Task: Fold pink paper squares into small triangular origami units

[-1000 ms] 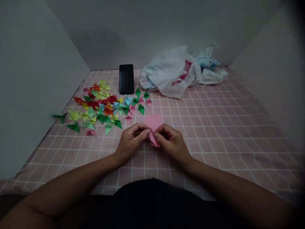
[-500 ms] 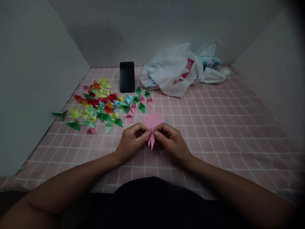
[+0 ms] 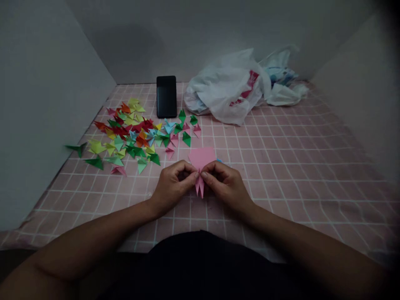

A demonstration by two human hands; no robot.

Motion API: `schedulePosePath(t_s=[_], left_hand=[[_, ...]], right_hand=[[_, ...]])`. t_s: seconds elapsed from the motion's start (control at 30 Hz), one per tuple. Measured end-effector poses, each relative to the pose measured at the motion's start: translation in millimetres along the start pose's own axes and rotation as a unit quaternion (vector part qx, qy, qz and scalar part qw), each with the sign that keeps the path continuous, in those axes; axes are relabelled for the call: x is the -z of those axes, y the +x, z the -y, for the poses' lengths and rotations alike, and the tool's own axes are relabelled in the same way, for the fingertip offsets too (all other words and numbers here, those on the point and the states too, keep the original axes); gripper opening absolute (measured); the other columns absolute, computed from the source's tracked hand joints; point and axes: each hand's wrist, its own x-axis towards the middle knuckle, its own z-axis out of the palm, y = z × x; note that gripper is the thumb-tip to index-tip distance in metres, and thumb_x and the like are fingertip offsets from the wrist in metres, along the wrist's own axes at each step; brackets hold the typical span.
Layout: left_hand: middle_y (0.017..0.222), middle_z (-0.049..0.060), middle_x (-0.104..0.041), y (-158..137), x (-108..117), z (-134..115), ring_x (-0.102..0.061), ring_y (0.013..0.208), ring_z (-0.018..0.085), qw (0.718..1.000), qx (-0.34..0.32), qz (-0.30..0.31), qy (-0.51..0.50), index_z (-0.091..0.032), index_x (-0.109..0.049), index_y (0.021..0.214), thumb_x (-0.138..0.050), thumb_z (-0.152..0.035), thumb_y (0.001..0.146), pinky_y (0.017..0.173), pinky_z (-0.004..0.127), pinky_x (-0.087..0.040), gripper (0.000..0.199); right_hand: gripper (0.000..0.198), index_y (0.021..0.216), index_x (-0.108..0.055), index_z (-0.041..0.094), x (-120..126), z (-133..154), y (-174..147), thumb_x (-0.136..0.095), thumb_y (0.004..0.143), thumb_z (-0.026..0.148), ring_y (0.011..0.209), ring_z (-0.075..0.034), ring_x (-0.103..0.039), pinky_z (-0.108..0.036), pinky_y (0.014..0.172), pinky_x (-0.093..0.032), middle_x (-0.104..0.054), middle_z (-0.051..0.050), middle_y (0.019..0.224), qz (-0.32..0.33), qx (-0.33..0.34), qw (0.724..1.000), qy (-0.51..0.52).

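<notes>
Between my two hands is a folded pink origami paper (image 3: 199, 185), its two narrow points hanging down toward me. My left hand (image 3: 176, 181) pinches its left side with thumb and forefinger. On the right side, my right hand (image 3: 223, 183) pinches it the same way. Just beyond my fingers shows a flat pink paper sheet (image 3: 202, 156); whether it is separate from the folded piece I cannot tell. A bit of something blue (image 3: 220, 161) peeks out beside my right knuckles, mostly hidden.
Many-coloured folded paper cranes (image 3: 134, 137) lie heaped at the left. A black phone (image 3: 166, 96) lies behind them. White plastic bags (image 3: 229, 87) are crumpled at the back right. Pale walls enclose the checked pink cloth (image 3: 296, 166) on three sides.
The view has shifted slightly. Both hands keep their pinch on the pink paper, and its two lower points stand a little differently.
</notes>
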Motion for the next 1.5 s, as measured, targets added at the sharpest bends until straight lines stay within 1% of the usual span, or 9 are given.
schedulePosePath(t_s=[0.3,0.5,0.7,0.83,0.97,1.17,1.27,1.33,1.5], left_hand=[[0.071,0.001,-0.063,-0.9,-0.6,1.9,-0.058,0.064,0.011,0.998,-0.045,-0.006,0.054,-0.016,-0.064,0.075,-0.064,-0.024,0.083,0.060,0.024,-0.045,0.012],[0.070,0.001,-0.062,-3.2,-1.6,-0.1,-0.058,0.063,0.011,0.995,-0.069,-0.006,0.067,-0.016,-0.064,0.074,-0.064,-0.023,0.083,0.058,0.023,-0.046,0.011],[0.071,0.001,-0.063,-2.8,-2.6,0.2,-0.057,0.062,0.010,0.999,-0.029,0.003,0.021,-0.015,-0.064,0.078,-0.066,-0.026,0.081,0.057,0.022,-0.046,0.011],[0.067,0.000,-0.060,-2.2,-2.3,-1.1,-0.054,0.059,0.009,1.000,0.004,0.011,0.007,-0.015,-0.063,0.076,-0.065,-0.026,0.079,0.054,0.021,-0.043,0.011],[0.064,-0.001,-0.058,-2.8,-2.2,-2.4,-0.051,0.057,0.009,0.999,0.025,0.027,0.005,-0.015,-0.063,0.076,-0.064,-0.024,0.078,0.051,0.020,-0.040,0.010],[0.062,-0.002,-0.057,-2.3,-2.4,-4.4,-0.051,0.055,0.009,0.998,0.041,0.047,0.014,-0.016,-0.061,0.075,-0.064,-0.024,0.077,0.051,0.020,-0.040,0.009],[0.064,-0.002,-0.058,-2.0,-2.0,-4.2,-0.052,0.056,0.009,0.997,0.044,0.053,0.021,-0.015,-0.061,0.076,-0.063,-0.025,0.078,0.053,0.021,-0.041,0.010],[0.065,-0.001,-0.059,-2.1,-1.7,-3.9,-0.053,0.058,0.009,0.997,0.040,0.063,0.030,-0.015,-0.061,0.075,-0.062,-0.026,0.078,0.055,0.022,-0.042,0.011],[0.066,-0.001,-0.060,-3.0,-1.9,-6.6,-0.053,0.059,0.009,0.995,0.050,0.083,0.003,-0.015,-0.062,0.076,-0.064,-0.026,0.079,0.056,0.022,-0.042,0.012]], right_hand=[[0.013,0.076,-0.058,0.019,-1.2,-0.6,-1.1,-0.059,0.088,0.025,0.060,-0.012,-0.052,-0.027,0.057,-0.041,-0.058,0.001,0.068,-0.018,0.040,0.998,-0.055],[0.013,0.075,-0.057,0.019,-2.5,-2.2,-2.5,-0.057,0.087,0.024,0.061,-0.013,-0.053,-0.027,0.058,-0.041,-0.058,0.001,0.067,-0.029,0.060,0.994,-0.085],[0.012,0.077,-0.058,0.019,-1.7,-1.8,-4.1,-0.057,0.088,0.024,0.062,-0.013,-0.052,-0.028,0.059,-0.040,-0.057,0.000,0.069,-0.024,0.062,0.994,-0.081],[0.013,0.079,-0.058,0.019,-0.7,-0.6,-3.9,-0.056,0.089,0.027,0.061,-0.014,-0.051,-0.029,0.057,-0.040,-0.056,0.000,0.067,-0.005,0.039,0.998,-0.048],[0.012,0.079,-0.058,0.019,-1.2,0.6,-2.8,-0.059,0.087,0.028,0.061,-0.013,-0.052,-0.028,0.057,-0.040,-0.057,0.001,0.069,-0.003,0.020,1.000,-0.023],[0.012,0.077,-0.057,0.019,-0.4,-0.4,-1.0,-0.059,0.086,0.026,0.063,-0.013,-0.052,-0.028,0.059,-0.041,-0.057,0.001,0.069,0.006,0.022,0.999,-0.026],[0.018,0.078,-0.057,0.019,1.7,-0.3,-0.4,-0.056,0.091,0.031,0.063,-0.013,-0.051,-0.028,0.059,-0.040,-0.056,0.001,0.069,0.025,0.021,0.999,-0.021],[0.020,0.078,-0.057,0.019,2.8,0.7,0.0,-0.057,0.091,0.033,0.062,-0.012,-0.050,-0.027,0.058,-0.040,-0.056,0.001,0.069,0.033,0.017,0.999,-0.022],[0.014,0.076,-0.054,0.019,2.7,3.3,-0.2,-0.059,0.088,0.027,0.060,-0.012,-0.049,-0.026,0.056,-0.039,-0.053,0.002,0.067,0.012,0.021,0.999,-0.041]])
